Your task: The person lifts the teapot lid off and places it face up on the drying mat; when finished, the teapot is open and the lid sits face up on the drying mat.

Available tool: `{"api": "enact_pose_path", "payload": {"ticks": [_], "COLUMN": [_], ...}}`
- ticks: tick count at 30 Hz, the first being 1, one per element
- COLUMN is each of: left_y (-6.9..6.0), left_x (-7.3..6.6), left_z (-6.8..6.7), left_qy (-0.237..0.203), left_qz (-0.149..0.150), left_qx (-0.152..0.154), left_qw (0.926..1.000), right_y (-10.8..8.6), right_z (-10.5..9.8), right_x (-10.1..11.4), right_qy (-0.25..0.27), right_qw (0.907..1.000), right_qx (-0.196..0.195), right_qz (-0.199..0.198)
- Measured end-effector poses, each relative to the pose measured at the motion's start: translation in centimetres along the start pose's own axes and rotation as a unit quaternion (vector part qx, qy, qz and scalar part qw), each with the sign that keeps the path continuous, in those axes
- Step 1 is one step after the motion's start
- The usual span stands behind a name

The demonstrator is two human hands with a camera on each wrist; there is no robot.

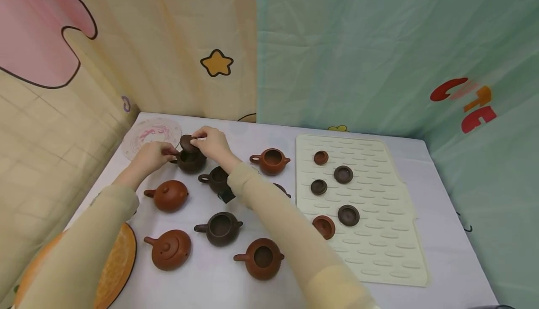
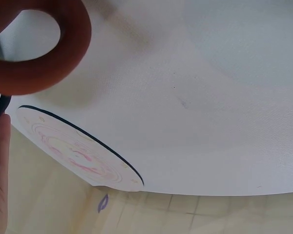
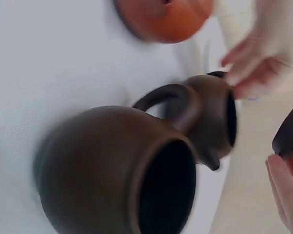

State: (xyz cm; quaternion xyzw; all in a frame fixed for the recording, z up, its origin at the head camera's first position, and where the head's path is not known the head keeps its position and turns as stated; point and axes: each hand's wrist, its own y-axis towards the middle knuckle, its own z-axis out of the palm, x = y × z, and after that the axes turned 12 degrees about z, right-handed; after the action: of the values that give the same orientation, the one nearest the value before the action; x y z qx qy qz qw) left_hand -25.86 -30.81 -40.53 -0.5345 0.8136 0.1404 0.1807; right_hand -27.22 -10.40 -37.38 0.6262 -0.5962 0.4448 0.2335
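Observation:
At the table's back left, my left hand [image 1: 149, 157] holds a dark brown teapot [image 1: 192, 163] at its handle side; the teapot stands upright on the table with its top uncovered. My right hand [image 1: 213, 145] pinches a dark round lid [image 1: 187, 143], which is tilted just above and behind that opening. In the right wrist view the lid [image 3: 290, 131] is apart from the teapot [image 3: 212, 114], while the left hand [image 3: 261, 63] is at the teapot's far side, blurred. Another lidless dark teapot [image 1: 216, 178] is close by, partly hidden by the right arm.
Nearer stand lidded reddish teapots [image 1: 170, 196] and lidless ones, including a dark one [image 1: 222, 228] and reddish ones [image 1: 263, 255]. At right, several lids lie on a cream mat [image 1: 391, 215]. A round pink-patterned mat [image 1: 134, 136] lies back left, an orange round mat [image 1: 120, 262] front left.

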Motion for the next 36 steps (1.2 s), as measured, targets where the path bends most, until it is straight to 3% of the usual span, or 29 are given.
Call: {"api": "enact_pose_path", "payload": {"ticks": [2,3,6,9,13,19,23,25,26,30,33,36], "left_y": [0.1,0.1,0.1,0.0,-0.6,-1.2,-1.0,-0.9,-0.8,-0.4,-0.2,-0.1], "left_x": [0.0,0.0,0.1,0.1,0.2,0.9,1.1,1.1,1.2,1.1,0.8,0.5], "left_z": [0.0,-0.1,-0.1,-0.1,0.2,0.8,0.7,0.5,0.5,0.2,0.1,0.0], "left_qy": [-0.002,-0.005,-0.008,-0.009,-0.013,-0.010,-0.008,-0.008,-0.008,-0.002,-0.004,-0.008], "left_qz": [0.004,0.006,0.011,0.013,0.013,0.010,0.011,0.017,0.019,0.025,0.019,0.016], "left_qx": [0.001,0.002,0.001,0.000,0.005,0.007,0.008,0.008,0.008,0.000,-0.002,-0.001], "left_qw": [1.0000,1.0000,0.9999,0.9999,0.9998,0.9999,0.9999,0.9998,0.9998,0.9997,0.9998,0.9998], "right_y": [0.0,-0.1,-0.3,-0.9,-2.2,-4.7,-6.5,-7.5,-8.0,-9.9,-10.9,-11.8], "right_z": [-1.3,-2.0,-4.5,-7.4,-10.8,-16.0,-19.6,-21.5,-22.4,-26.0,-28.1,-29.7], "right_x": [-0.3,-0.5,-1.1,-2.0,-4.9,-11.0,-14.8,-16.8,-17.7,-21.1,-23.2,-25.1], "right_qy": [0.099,0.150,0.285,0.372,0.449,0.532,0.602,0.626,0.634,0.650,0.679,0.712], "right_qw": [0.9936,0.9851,0.9426,0.8997,0.8568,0.8109,0.7632,0.7443,0.7374,0.7308,0.7086,0.6753], "right_qx": [0.047,0.071,0.141,0.177,0.194,0.171,0.145,0.133,0.125,0.093,0.069,0.051], "right_qz": [0.028,0.045,0.103,0.145,0.164,0.173,0.186,0.192,0.195,0.186,0.181,0.186]}}
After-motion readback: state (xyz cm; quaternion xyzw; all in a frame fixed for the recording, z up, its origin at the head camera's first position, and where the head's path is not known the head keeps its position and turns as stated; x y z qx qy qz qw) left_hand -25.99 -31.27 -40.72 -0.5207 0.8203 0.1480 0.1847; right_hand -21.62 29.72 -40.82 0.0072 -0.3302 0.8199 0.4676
